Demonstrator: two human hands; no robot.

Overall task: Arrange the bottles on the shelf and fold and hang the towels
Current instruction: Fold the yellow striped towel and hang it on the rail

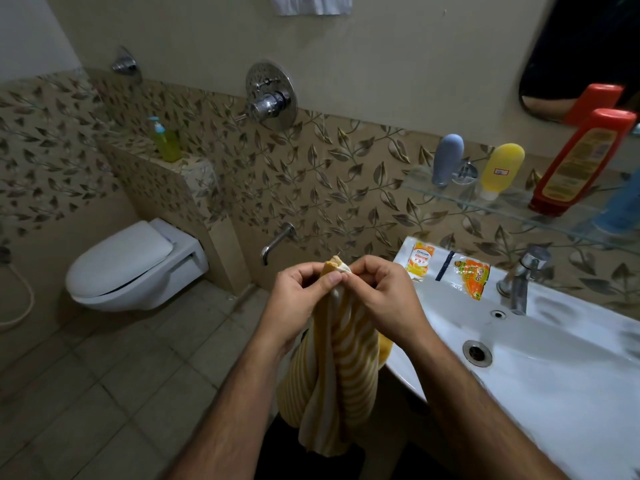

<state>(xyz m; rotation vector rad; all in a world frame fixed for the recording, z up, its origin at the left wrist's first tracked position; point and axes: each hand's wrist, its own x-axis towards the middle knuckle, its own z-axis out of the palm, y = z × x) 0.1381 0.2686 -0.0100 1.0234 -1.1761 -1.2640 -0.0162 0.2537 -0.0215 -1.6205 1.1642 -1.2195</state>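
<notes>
A yellow and white striped towel (336, 375) hangs down in front of me, left of the sink. My left hand (298, 296) and my right hand (384, 292) pinch its top corner together, fingertips almost touching. On the glass shelf (450, 194) at the right stand a grey bottle (446, 159), a yellow bottle (502, 169) upside down on its cap, and a large red bottle (581, 161). A white towel (310, 4) hangs on the wall at the top edge, mostly cut off.
The white sink (554, 358) with its tap (523, 278) fills the lower right; two sachets (450, 266) lie on its back rim. A toilet (131, 268) stands at the left, a green soap dispenser (166, 140) on the ledge above it. A wall spout (277, 240) juts out ahead.
</notes>
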